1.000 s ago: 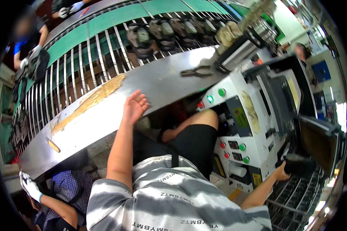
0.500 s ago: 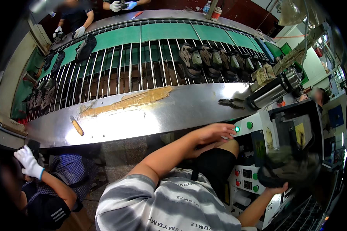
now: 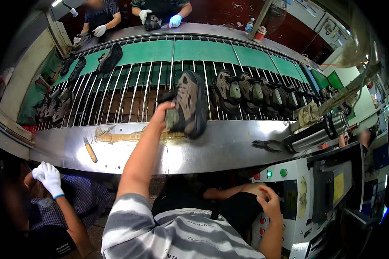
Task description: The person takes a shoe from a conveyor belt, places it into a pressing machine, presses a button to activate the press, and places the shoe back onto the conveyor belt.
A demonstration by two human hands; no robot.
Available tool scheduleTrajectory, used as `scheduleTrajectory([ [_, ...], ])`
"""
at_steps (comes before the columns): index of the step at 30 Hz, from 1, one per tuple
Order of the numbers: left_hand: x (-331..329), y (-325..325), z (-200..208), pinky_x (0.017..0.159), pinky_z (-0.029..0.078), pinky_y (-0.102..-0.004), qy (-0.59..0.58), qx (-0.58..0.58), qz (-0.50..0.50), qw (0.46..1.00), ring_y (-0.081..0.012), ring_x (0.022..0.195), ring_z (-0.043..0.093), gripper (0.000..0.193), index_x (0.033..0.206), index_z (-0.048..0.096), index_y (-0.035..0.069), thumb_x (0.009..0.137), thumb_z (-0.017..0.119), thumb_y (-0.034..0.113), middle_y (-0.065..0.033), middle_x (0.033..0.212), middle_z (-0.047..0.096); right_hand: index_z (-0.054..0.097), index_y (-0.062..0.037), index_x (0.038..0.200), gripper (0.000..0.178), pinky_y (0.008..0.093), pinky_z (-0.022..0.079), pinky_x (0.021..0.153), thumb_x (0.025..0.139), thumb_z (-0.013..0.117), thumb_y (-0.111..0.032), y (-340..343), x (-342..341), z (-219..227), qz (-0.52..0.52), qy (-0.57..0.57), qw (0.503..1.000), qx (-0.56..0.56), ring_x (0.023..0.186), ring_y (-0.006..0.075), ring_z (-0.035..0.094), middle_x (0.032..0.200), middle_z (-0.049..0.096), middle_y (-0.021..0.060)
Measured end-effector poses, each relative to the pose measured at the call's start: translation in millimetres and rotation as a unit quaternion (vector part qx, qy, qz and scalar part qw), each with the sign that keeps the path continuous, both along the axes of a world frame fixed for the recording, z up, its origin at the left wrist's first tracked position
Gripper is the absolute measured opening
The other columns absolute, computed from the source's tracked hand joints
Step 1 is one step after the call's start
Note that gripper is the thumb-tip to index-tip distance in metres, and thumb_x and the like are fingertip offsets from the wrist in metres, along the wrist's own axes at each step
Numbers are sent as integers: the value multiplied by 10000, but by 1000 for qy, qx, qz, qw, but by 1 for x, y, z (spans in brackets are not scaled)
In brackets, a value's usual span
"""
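My left hand (image 3: 163, 113) grips a brown and black sports shoe (image 3: 189, 101) by its green-lined opening. The shoe is over the near edge of the roller rack, toe pointing away and sole turned to the right; whether it touches the bars I cannot tell. My right hand (image 3: 270, 202) holds nothing, its fingers loosely curved and apart, beside my knee and in front of the white control panel (image 3: 291, 172). To the right of the held shoe, a row of similar shoes (image 3: 227, 93) with green insides stands on the metal bars.
A wooden-handled knife (image 3: 90, 151) and dark pliers (image 3: 267, 146) lie on the steel ledge (image 3: 220, 149). A steel flask (image 3: 313, 136) lies at the right. Gloved co-workers handle shoes across the rack; another gloved person (image 3: 52, 179) sits at left. Black shoes (image 3: 110, 59) rest on the green belt.
My left hand has moved from the machine's buttons to the rack and now holds a shoe. My right hand, earlier under a shoe at the machine, is now empty and nearer me. The view has shifted.
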State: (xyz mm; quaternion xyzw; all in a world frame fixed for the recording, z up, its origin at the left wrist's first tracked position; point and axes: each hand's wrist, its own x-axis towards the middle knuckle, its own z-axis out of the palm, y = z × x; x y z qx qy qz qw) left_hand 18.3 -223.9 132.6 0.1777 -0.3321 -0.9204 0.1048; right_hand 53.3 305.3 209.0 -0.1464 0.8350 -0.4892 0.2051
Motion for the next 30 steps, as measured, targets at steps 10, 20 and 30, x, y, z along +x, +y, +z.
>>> scheduleTrajectory([
  [10,-178,-69,-32,888,493,-366,-238,-467,68,849,-311,1023,620,739,1216,518,2,551,756,217,-168,1072,644,646,-7,1051,298,315,487,843,770,700,-92,-119,-27,-40,127,69,990,-5,951,231,631,1017,658,115],
  [20,-161,-95,-54,978,432,-437,-229,-509,156,815,-399,1167,528,744,1341,441,7,756,668,408,-246,1285,529,674,-46,869,133,306,487,607,749,700,-95,-221,-54,-119,95,104,988,56,614,188,588,710,620,67],
  [30,-54,-388,-73,916,434,-465,-524,-802,178,226,-351,1138,506,606,1256,481,68,692,673,180,-157,1201,528,526,-163,592,163,355,405,458,633,683,-156,-283,-64,-162,160,294,937,101,478,238,502,500,453,2],
])
